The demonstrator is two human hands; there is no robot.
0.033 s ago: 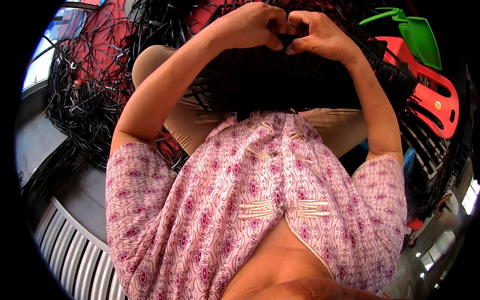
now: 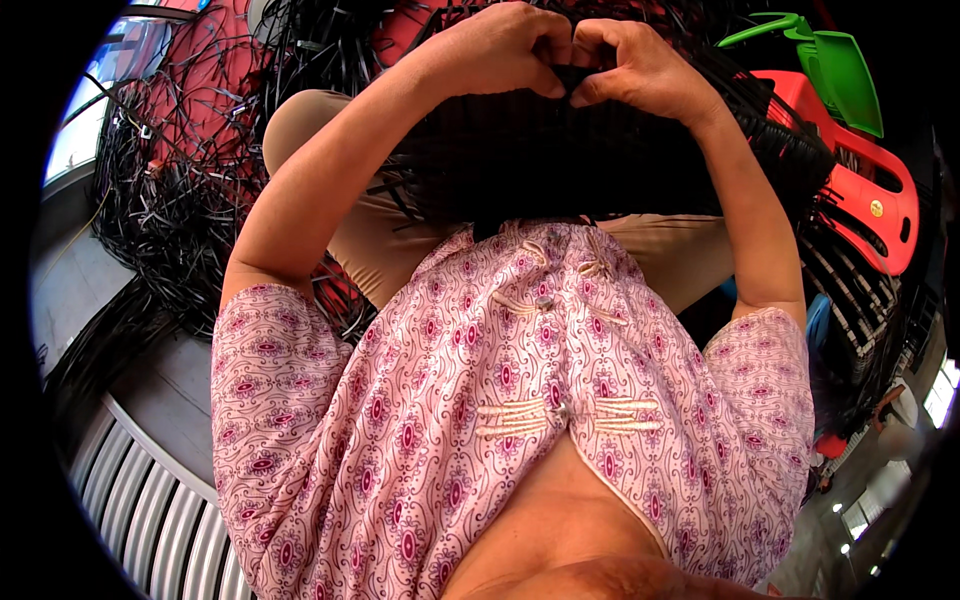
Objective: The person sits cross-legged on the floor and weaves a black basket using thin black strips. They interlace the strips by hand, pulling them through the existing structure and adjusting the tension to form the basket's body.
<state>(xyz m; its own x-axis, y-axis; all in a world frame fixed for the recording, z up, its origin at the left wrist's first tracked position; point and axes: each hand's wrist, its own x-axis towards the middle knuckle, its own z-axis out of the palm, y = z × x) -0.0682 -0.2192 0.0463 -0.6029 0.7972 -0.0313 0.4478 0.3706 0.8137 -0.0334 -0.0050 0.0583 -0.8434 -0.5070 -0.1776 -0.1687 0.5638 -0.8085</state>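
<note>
Barely a shift since the last frame, so seemingly working on at the same spot! Curling the left hand (image 2: 510, 50) and right hand (image 2: 640, 72) close together over the far side of the black weave (image 2: 570, 155). Perhaps pinching something dark; cannot tell in such shadow. Keeping the weave across the lap, near loose strips (image 2: 175, 195).

The left hand (image 2: 515, 48) and right hand (image 2: 648, 72) are held, both curled, just beside each other at a black weave (image 2: 590, 150) (whether anything is gripped cannot be made out). Black strips (image 2: 165, 215) are heaped at the left; a red chair (image 2: 860, 205) and a green plastic piece (image 2: 846, 85) are seen at the right.
</note>
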